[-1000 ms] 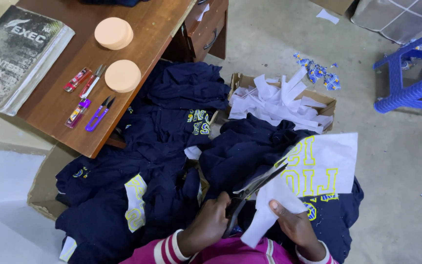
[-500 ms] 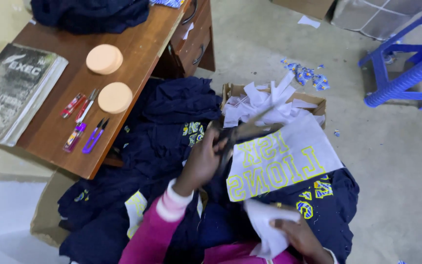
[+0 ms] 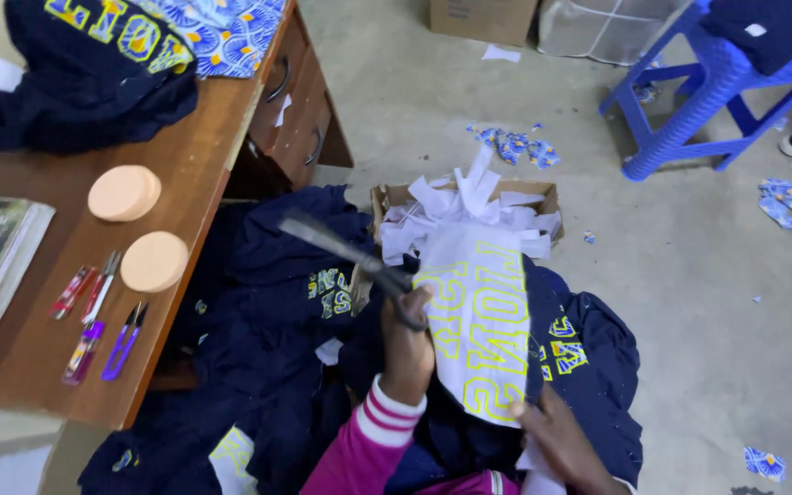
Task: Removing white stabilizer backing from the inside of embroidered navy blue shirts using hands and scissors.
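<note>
Steel scissors (image 3: 341, 249), two hands (image 3: 410, 344), two discs (image 3: 124, 192)

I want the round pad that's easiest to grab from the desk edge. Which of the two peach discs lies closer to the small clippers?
The lower disc, nearer the desk's front edge. It sits just above the purple clippers; the other disc lies farther back, toward the dark garment.

Matt navy cloth garments (image 3: 277, 302), white paper backing (image 3: 478, 321), smooth wooden desk (image 3: 38, 330).

The scissors (image 3: 341, 252) blades are motion-blurred, and the right hand (image 3: 566, 445) is cut off by the bottom edge.
</note>
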